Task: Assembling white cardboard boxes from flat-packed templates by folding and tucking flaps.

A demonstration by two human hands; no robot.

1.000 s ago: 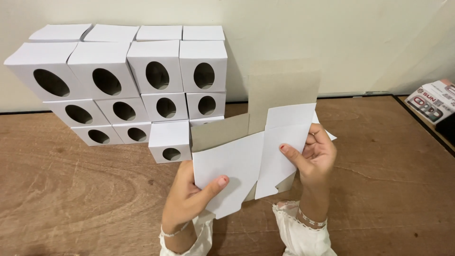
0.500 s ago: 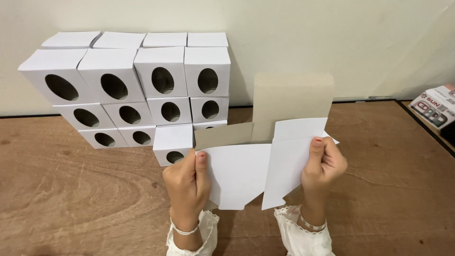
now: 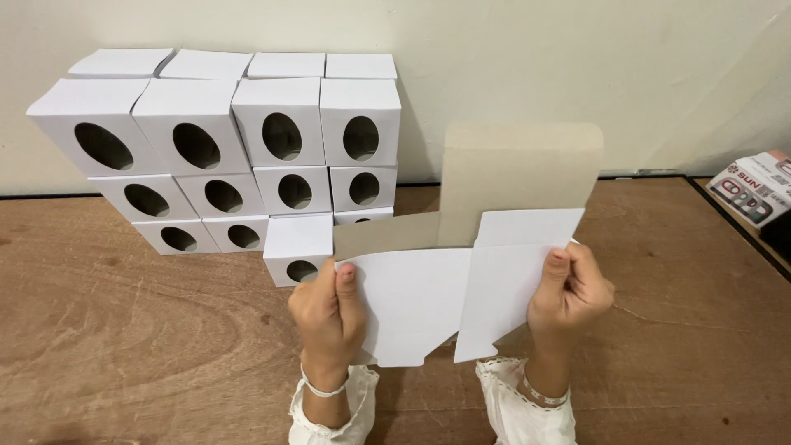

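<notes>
Presently the wooden table (image 3: 124,330) carries a stack of white boxes with oval holes (image 3: 247,156) along the wall, left of the hands. Flat carton blank (image 3: 486,247) stands upright between both hands, long axis vertical. Left hand (image 3: 325,309) pinches its left edge; right hand (image 3: 573,284) grips its right edge, equally near.

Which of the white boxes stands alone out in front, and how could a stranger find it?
Start at the stack of white boxes against the wall. One white box sits on the wooden table at the stack's front right corner, just beyond the left hand. Unlike its neighbours, nothing is stacked on it.
</notes>
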